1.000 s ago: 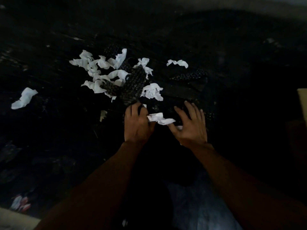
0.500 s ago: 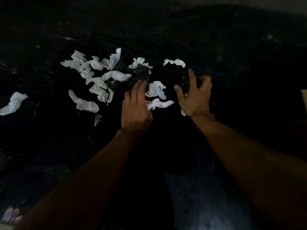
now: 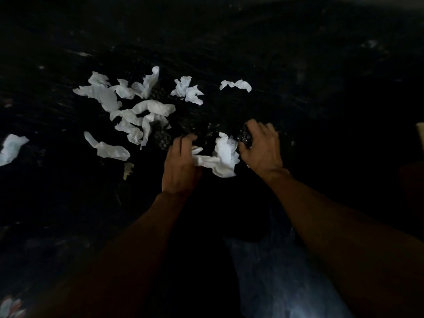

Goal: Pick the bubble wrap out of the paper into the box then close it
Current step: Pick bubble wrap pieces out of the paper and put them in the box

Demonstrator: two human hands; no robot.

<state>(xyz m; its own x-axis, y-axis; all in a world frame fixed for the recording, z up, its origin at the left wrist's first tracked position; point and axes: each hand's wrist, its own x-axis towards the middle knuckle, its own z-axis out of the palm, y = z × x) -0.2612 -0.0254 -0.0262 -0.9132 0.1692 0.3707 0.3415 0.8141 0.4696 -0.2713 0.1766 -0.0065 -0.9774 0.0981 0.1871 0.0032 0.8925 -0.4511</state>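
Note:
Dark bubble wrap pieces (image 3: 163,138) lie among crumpled white paper scraps (image 3: 153,108) on a very dark surface. My right hand (image 3: 261,148) is curled around a bundle of dark bubble wrap (image 3: 245,137). My left hand (image 3: 181,165) has its fingers bent over more dark wrap, with a white paper wad (image 3: 223,158) lying between the two hands and touching both. Only a pale edge of the box (image 3: 420,134) shows at the far right.
More paper scraps lie at the far left (image 3: 11,148) and at the back right of the pile (image 3: 236,84). A small torn beige bit (image 3: 128,169) sits left of my left hand. The scene is dim; my dark lap fills the bottom.
Both hands reached out into the pile and then drew back toward me. My right hand has closed around a clump of bubble wrap. A larger paper wad now sits between my hands.

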